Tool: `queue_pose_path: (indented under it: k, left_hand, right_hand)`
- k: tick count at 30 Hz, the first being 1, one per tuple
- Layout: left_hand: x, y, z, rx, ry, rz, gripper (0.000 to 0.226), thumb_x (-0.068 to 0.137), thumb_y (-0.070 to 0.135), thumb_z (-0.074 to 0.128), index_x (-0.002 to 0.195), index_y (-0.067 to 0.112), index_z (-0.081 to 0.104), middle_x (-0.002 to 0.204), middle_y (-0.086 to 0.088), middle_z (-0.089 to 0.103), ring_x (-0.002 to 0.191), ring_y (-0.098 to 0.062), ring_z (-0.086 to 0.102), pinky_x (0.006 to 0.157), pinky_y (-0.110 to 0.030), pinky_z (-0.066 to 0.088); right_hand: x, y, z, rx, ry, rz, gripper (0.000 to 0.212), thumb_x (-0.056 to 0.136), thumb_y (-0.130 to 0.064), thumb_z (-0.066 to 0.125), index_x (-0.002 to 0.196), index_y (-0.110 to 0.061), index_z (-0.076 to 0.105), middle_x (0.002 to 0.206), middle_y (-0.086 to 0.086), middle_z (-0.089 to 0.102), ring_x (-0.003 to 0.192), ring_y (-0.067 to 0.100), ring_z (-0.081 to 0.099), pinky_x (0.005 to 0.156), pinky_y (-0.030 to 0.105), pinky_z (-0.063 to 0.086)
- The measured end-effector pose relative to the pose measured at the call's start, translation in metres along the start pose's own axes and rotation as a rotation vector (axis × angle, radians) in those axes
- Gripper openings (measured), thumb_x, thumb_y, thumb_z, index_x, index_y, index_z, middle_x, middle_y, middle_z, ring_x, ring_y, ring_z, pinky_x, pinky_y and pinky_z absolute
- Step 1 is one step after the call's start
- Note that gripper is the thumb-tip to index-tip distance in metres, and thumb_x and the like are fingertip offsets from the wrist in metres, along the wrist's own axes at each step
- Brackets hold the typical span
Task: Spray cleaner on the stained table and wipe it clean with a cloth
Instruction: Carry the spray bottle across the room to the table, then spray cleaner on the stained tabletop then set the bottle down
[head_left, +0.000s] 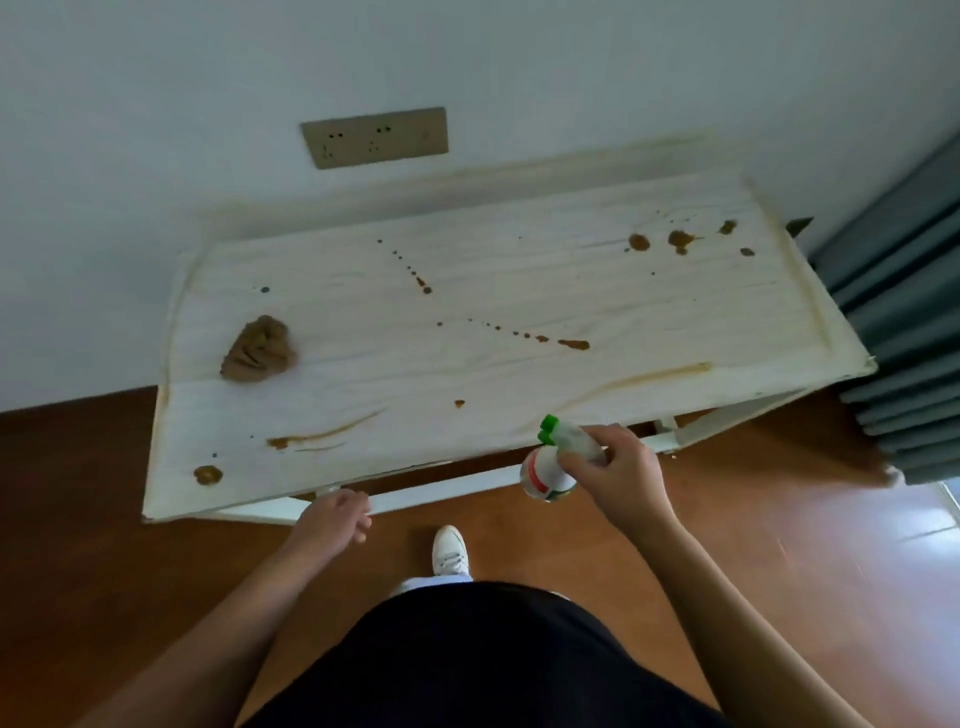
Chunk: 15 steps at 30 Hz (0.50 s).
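White-painted wall (156, 130) backs the work area, with a tan socket panel (375, 137) mounted on it above the table. The white wood-grain table (519, 249) stands against this wall on a brown wooden floor (78, 493); a grey-green curtain (904, 312) hangs at its right end.

Table condition: brown stains (678, 240) are spread over the top. Blotches sit near the far right corner, two dotted trails cross the centre, long streaks run along the near edge, and one blot lies at the near left corner.

Cloth: a crumpled brown cloth (258, 349) lies on the left part of the tabletop, well apart from both hands.

Right hand (618, 467): fingers and thumb are wrapped around the head of a white spray bottle (550, 473) with a red-and-green label. The bottle is held at the near edge of the table, its green nozzle (548, 428) aimed over the tabletop.

Left hand (335, 519): fingers are loosely curled and hold nothing. The hand hangs just in front of the table's near edge; contact with the edge cannot be determined.

A white shoe (450, 550) is on the floor between the arms.
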<state>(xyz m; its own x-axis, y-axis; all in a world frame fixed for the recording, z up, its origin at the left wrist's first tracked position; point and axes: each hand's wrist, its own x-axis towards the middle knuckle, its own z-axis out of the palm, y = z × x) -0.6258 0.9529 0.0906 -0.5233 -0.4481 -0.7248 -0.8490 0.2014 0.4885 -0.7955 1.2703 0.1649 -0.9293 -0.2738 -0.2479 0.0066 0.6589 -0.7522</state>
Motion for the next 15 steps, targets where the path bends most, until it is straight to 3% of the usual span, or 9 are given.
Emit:
queue_pose_path:
  k: [4, 9, 12, 15]
  left_hand:
    - [0.015, 0.016, -0.022, 0.042, 0.048, 0.104, 0.029, 0.104, 0.034, 0.048, 0.095, 0.015, 0.067, 0.094, -0.004, 0.073, 0.084, -0.022, 0.071, 0.086, -0.043, 0.056]
    - [0.032, 0.034, -0.041, 0.214, 0.077, 0.181, 0.044, 0.094, 0.052, 0.037, 0.103, 0.018, 0.065, 0.095, -0.004, 0.069, 0.088, -0.021, 0.065, 0.09, -0.043, 0.054]
    - [0.04, 0.046, -0.041, 0.276, 0.096, 0.218, 0.037, 0.103, 0.045, 0.042, 0.12, 0.02, 0.064, 0.102, 0.0, 0.07, 0.092, -0.018, 0.065, 0.084, -0.037, 0.053]
    - [0.05, 0.066, -0.038, 0.339, 0.159, 0.271, 0.03, 0.104, 0.043, 0.045, 0.114, 0.022, 0.064, 0.104, 0.003, 0.07, 0.088, -0.014, 0.065, 0.075, -0.032, 0.052]
  right_hand:
    - [0.03, -0.038, 0.014, -0.005, -0.043, -0.074, 0.035, 0.083, -0.037, 0.077, 0.113, -0.019, 0.071, 0.096, -0.009, 0.064, 0.078, 0.007, 0.06, 0.062, 0.02, 0.044]
    - [0.059, -0.087, 0.03, -0.037, -0.016, -0.191, 0.034, 0.084, -0.035, 0.077, 0.113, -0.019, 0.071, 0.094, -0.006, 0.063, 0.07, 0.003, 0.052, 0.059, 0.008, 0.04]
    - [0.073, -0.108, 0.037, -0.057, 0.008, -0.237, 0.038, 0.084, -0.036, 0.077, 0.116, -0.018, 0.071, 0.09, -0.011, 0.059, 0.068, 0.0, 0.051, 0.06, 0.007, 0.038]
    - [0.096, -0.126, 0.036, -0.08, 0.007, -0.265, 0.038, 0.085, -0.037, 0.076, 0.118, -0.021, 0.071, 0.094, -0.011, 0.061, 0.073, 0.0, 0.054, 0.06, 0.01, 0.037]
